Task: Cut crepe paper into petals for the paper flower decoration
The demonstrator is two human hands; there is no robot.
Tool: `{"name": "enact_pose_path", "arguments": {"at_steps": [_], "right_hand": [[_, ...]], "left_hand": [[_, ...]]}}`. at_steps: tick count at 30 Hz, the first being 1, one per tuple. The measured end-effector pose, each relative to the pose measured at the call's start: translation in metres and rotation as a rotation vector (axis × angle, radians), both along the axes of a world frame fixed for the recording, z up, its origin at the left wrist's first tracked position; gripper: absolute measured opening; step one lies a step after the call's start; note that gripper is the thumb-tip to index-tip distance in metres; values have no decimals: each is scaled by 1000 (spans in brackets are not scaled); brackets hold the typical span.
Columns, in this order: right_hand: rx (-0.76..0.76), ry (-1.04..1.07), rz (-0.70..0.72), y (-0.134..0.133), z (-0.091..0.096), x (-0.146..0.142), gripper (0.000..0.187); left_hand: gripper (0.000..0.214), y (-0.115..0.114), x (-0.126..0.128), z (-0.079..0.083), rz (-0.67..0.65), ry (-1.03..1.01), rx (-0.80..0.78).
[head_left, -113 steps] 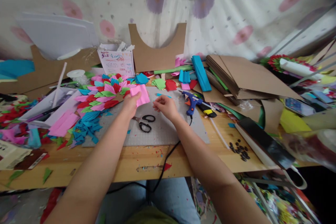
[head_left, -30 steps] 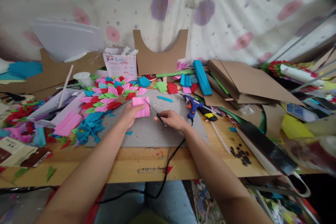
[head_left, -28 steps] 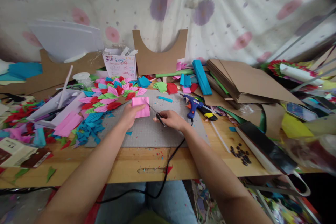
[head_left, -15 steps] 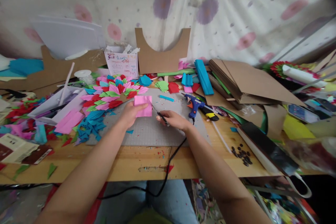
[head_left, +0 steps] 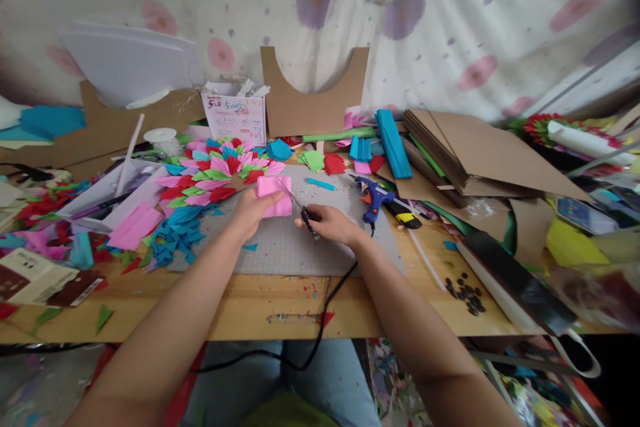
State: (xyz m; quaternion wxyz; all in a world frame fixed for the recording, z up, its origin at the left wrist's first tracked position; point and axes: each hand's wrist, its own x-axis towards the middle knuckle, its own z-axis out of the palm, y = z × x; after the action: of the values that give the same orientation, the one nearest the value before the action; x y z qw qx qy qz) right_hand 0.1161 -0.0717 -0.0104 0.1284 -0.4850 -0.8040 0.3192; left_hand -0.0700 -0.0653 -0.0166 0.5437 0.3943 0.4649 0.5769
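A square of pink crepe paper (head_left: 275,188) is pinched in my left hand (head_left: 253,212), its thumb lying across the front. My right hand (head_left: 333,223) is closed around the dark handles of a pair of scissors (head_left: 311,221). The blades point up and left to the right side of the pink paper; whether they have cut into it I cannot tell. Both hands are above the grey cutting mat (head_left: 295,257). A small blue paper strip (head_left: 321,184) lies on the mat beyond them.
Right of the mat lie a blue glue gun (head_left: 373,199) and a yellow-black cutter (head_left: 404,215). Coloured paper petals (head_left: 220,173) are heaped at left beside a white box (head_left: 113,203). Brown cardboard sheets (head_left: 493,150) are stacked at right. A black cable (head_left: 320,327) hangs over the table edge.
The scissors now show their blades spread wider beside the pink paper. Both hands keep nearly the same place, and the whole view has shifted slightly.
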Motion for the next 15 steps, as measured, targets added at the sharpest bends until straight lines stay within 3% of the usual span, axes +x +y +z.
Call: {"name": "enact_pose_path", "arguments": {"at_steps": [9,15], "right_hand": [[-34,7,34,1,0,2,43],[-67,28,24,-4,6,-1,46]], "left_hand": [[42,1,-5,-3,-94,12,-16],[47,1,-5,0,-78,-3,-30]]}}
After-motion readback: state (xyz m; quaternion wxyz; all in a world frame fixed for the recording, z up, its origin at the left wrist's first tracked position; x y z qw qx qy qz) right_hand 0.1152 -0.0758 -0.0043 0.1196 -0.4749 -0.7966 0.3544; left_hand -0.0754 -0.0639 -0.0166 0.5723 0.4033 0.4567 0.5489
